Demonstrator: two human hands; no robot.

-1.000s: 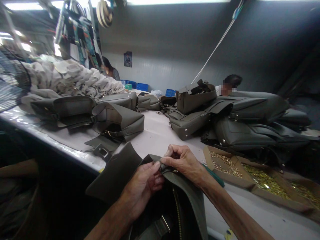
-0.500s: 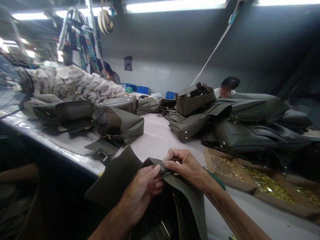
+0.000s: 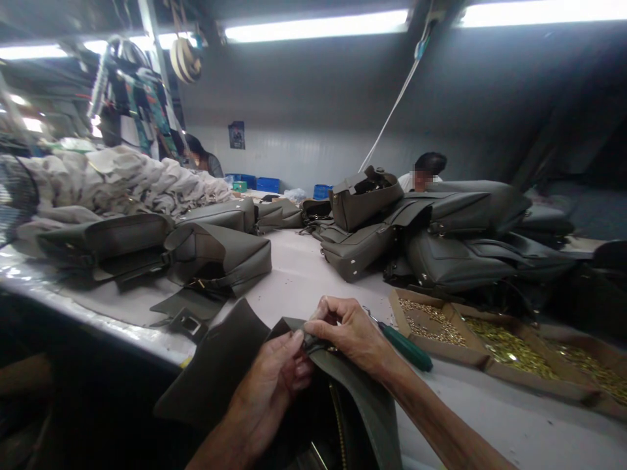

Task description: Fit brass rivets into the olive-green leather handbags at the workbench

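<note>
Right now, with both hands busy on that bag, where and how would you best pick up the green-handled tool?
I'd pinch the thick handle of the green-handled tool near its butt end, coming down from above. It lies flat, its thin metal end pointing away, with the right hand and wrist close on one side and the cardboard tray on the other.

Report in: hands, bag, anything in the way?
Left hand, right hand pinching bag at its edge. Green-handled tool near right wrist. Nothing visibly blocking.

The handbag at six o'clock is plain grey-green, its zipper gold; that tool handle is green, the surface whitish.
</note>
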